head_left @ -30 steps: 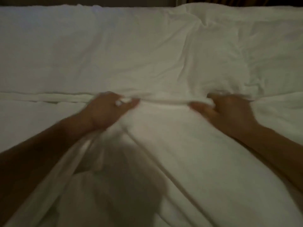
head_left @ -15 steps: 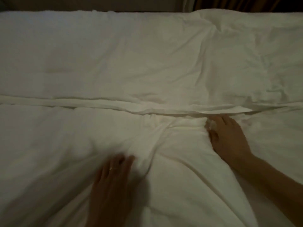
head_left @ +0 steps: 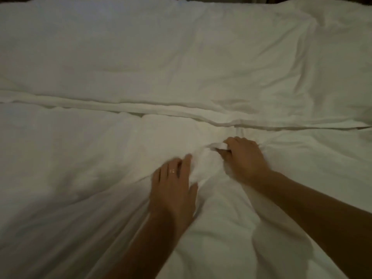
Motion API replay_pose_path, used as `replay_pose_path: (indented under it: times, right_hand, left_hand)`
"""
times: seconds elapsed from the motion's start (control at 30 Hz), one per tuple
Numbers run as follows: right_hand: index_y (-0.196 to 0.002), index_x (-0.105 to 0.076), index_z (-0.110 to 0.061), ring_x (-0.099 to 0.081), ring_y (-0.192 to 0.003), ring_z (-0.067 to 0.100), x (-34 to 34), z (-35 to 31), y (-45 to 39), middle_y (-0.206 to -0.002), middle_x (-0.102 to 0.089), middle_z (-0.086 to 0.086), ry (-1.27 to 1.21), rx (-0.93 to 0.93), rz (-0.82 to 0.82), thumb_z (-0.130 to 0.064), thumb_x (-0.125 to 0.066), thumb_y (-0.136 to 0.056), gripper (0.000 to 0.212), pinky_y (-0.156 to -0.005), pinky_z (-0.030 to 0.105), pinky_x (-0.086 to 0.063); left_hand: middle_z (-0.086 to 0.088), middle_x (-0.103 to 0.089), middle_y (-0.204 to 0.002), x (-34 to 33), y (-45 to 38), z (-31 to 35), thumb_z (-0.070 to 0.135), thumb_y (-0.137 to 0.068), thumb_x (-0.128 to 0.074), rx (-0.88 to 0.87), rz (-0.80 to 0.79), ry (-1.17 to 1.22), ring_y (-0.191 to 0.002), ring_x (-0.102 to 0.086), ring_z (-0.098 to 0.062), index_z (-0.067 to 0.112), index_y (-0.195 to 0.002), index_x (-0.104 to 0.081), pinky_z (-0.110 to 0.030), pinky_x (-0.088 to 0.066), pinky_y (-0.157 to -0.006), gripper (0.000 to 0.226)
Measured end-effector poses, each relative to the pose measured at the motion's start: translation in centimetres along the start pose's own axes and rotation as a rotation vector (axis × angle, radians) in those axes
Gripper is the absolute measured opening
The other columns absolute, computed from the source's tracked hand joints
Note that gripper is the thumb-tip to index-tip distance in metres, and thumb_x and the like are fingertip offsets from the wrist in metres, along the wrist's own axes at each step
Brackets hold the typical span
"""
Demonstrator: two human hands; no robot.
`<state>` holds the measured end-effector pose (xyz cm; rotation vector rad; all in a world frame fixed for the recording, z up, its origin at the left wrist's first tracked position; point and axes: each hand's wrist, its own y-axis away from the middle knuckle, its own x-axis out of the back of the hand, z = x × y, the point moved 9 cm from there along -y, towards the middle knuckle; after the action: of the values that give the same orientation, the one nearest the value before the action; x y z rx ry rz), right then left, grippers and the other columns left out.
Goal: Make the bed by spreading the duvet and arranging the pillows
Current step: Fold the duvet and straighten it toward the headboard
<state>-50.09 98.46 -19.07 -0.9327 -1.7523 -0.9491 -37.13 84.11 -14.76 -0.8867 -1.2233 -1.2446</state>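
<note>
Duvet (head_left: 84, 178): white, spread over the near part of the bed, its top edge meeting a flat folded band (head_left: 181, 109) that runs across the bed from side to side.
Duvet condition: bunched and ridged in the middle, with long creases fanning down toward the lower left; smoother on the far left.
Right hand (head_left: 244, 160): fingers (head_left: 223, 153) clenched round a small tuft of duvet cloth just below the folded band.
Left hand (head_left: 173, 190): fingers extended and released, palm pressed flat on the duvet beside the bunched ridge; a ring shows on one finger.
Handling, judged: soft, limp and padded; likely light for its bulk, not fragile. It gives under the palm and gathers readily when pinched.
Where to take hold, judged: the top edge or corners, with a full handful; a small pinch only draws up a local peak.
Pillows (head_left: 141, 57): white, broad, low and soft-looking, lying side by side beyond the folded band; a rumpled one (head_left: 338, 63) at far right.
Materials: plain matte woven cloth throughout; dim light, fine texture hard to judge.
</note>
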Motion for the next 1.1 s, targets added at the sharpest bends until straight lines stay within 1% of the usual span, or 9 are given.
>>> replay_pose_path:
  times: [0.1,0.2,0.33,0.53,0.63,0.77,0.87,0.97,1.1]
  right_hand:
    - [-0.116,-0.059,-0.020,-0.057,-0.103,0.024,0.0,-0.6,0.4,-0.104,-0.061,-0.001,0.037,0.051,-0.007,-0.035,-0.055,-0.098,0.024,-0.093,0.034,-0.034]
    - [-0.121,-0.058,-0.024,-0.054,-0.094,0.014,0.7,-2.3,0.6,-0.087,-0.056,-0.016,-0.222,0.105,-0.007,-0.048,-0.056,-0.095,0.036,-0.095,0.033,-0.037]
    - [-0.121,-0.057,-0.033,-0.058,-0.087,0.008,-0.9,-3.3,1.4,-0.092,-0.060,-0.016,-0.332,0.158,-0.050,-0.071,-0.055,-0.083,0.054,-0.086,0.027,-0.042]
    - [-0.082,-0.049,-0.034,-0.060,-0.084,0.021,-3.5,-3.3,1.8,-0.076,-0.060,-0.006,-0.182,0.093,0.030,-0.065,-0.042,-0.090,0.033,-0.084,0.035,-0.036]
    - [-0.084,-0.055,-0.028,-0.065,-0.085,0.022,-0.8,-4.7,1.0,-0.081,-0.068,-0.003,-0.193,0.073,0.011,-0.059,-0.044,-0.096,0.035,-0.074,0.034,-0.036]
    - [-0.081,-0.056,-0.024,-0.052,-0.061,0.015,9.6,-7.5,1.5,-0.064,-0.057,-0.008,-0.153,0.171,0.194,-0.055,-0.042,-0.095,0.037,-0.052,0.030,-0.031]
    - [-0.074,-0.057,-0.022,-0.050,-0.054,0.013,12.6,-6.9,0.3,-0.057,-0.056,-0.006,-0.271,0.113,0.341,-0.054,-0.045,-0.095,0.041,-0.050,0.030,-0.031]
    - [-0.073,-0.052,-0.021,-0.056,-0.061,0.018,6.3,-5.7,-4.1,-0.065,-0.060,-0.004,-0.152,0.024,0.233,-0.057,-0.035,-0.099,0.047,-0.055,0.032,-0.038]
    - [-0.076,-0.052,-0.020,-0.063,-0.069,0.031,-2.7,-3.3,-6.7,-0.075,-0.065,0.009,-0.058,0.012,0.185,-0.050,-0.033,-0.102,0.045,-0.060,0.036,-0.037]
  left_hand:
    - [-0.012,-0.064,-0.121,0.5,2.7,-3.8,0.036,-0.080,-0.047,0.020,0.076,0.046,-0.105,-0.061,-0.033,0.012,-0.133,-0.059,-0.042,-0.043,-0.095,0.059]
    - [-0.006,-0.071,-0.095,0.9,1.5,-7.1,0.035,-0.087,-0.043,0.049,0.145,0.159,-0.082,-0.069,-0.030,0.015,-0.118,-0.066,-0.033,-0.050,-0.076,0.043]
    - [-0.001,-0.072,-0.100,-2.0,-1.0,-8.3,0.053,-0.102,-0.037,0.163,-0.119,0.306,-0.097,-0.066,-0.028,0.029,-0.114,-0.061,-0.032,-0.043,-0.082,0.037]
    - [0.016,-0.070,-0.094,-4.9,-0.9,-8.5,0.065,-0.082,-0.055,0.219,-0.319,0.780,-0.100,-0.067,-0.010,0.033,-0.095,-0.066,-0.024,-0.049,-0.088,0.036]
    - [0.015,-0.070,-0.094,-0.7,-2.1,-8.3,0.033,-0.098,-0.058,0.176,-0.175,0.727,-0.096,-0.068,-0.009,0.027,-0.096,-0.066,-0.006,-0.043,-0.075,0.010]
    - [0.005,-0.072,-0.084,8.4,-3.2,-7.6,0.034,-0.103,-0.046,0.242,0.183,0.700,-0.086,-0.067,-0.024,0.021,-0.088,-0.068,-0.032,-0.050,-0.074,0.029]
    - [-0.019,-0.074,-0.090,13.0,-6.5,-5.3,0.039,-0.101,-0.034,0.070,0.372,0.197,-0.078,-0.068,-0.041,0.010,-0.103,-0.072,-0.045,-0.054,-0.072,0.048]
    - [-0.018,-0.073,-0.092,8.5,-13.0,-6.0,0.046,-0.105,-0.027,0.013,0.133,-0.161,-0.082,-0.069,-0.040,0.013,-0.109,-0.069,-0.040,-0.052,-0.073,0.053]
    - [-0.012,-0.070,-0.114,-1.4,-15.8,-7.1,0.051,-0.106,-0.020,0.066,-0.141,-0.220,-0.106,-0.065,-0.032,0.021,-0.119,-0.065,-0.037,-0.045,-0.091,0.056]
